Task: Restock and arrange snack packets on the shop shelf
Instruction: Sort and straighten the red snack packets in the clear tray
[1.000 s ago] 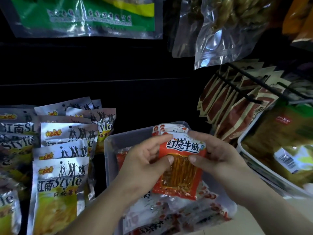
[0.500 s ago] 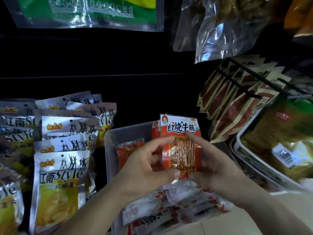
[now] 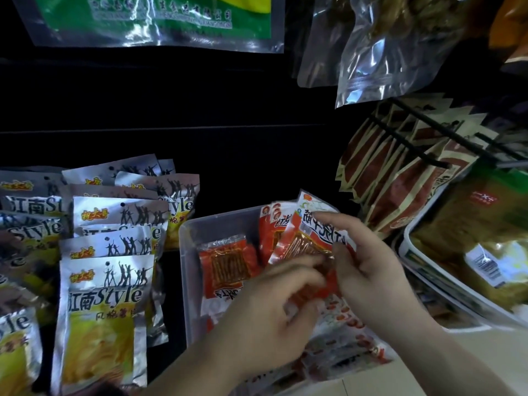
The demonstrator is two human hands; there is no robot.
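A clear plastic bin (image 3: 187, 261) on the shelf holds orange-red snack packets. One packet (image 3: 225, 267) lies flat in its left half, and others (image 3: 270, 224) stand at its back wall. Loose packets (image 3: 343, 347) are piled at the bin's front. Both my hands hold one more orange-red packet (image 3: 313, 238) tilted over the bin's back right part. My right hand (image 3: 371, 278) pinches its right edge, index finger over the top. My left hand (image 3: 271, 318), blurred, grips its lower left part with curled fingers.
Silver and yellow pouches (image 3: 105, 304) stand in rows left of the bin. Brown-red pouches (image 3: 400, 181) hang on black hooks (image 3: 414, 144) at the right, above a white tray (image 3: 423, 270) of green-yellow packs. Clear bags (image 3: 385, 52) and a green bag (image 3: 157, 18) hang overhead.
The held packet stood upright and facing me; now it is tilted to the right and lies closer to the standing packets at the back. Both hands shifted right with it.
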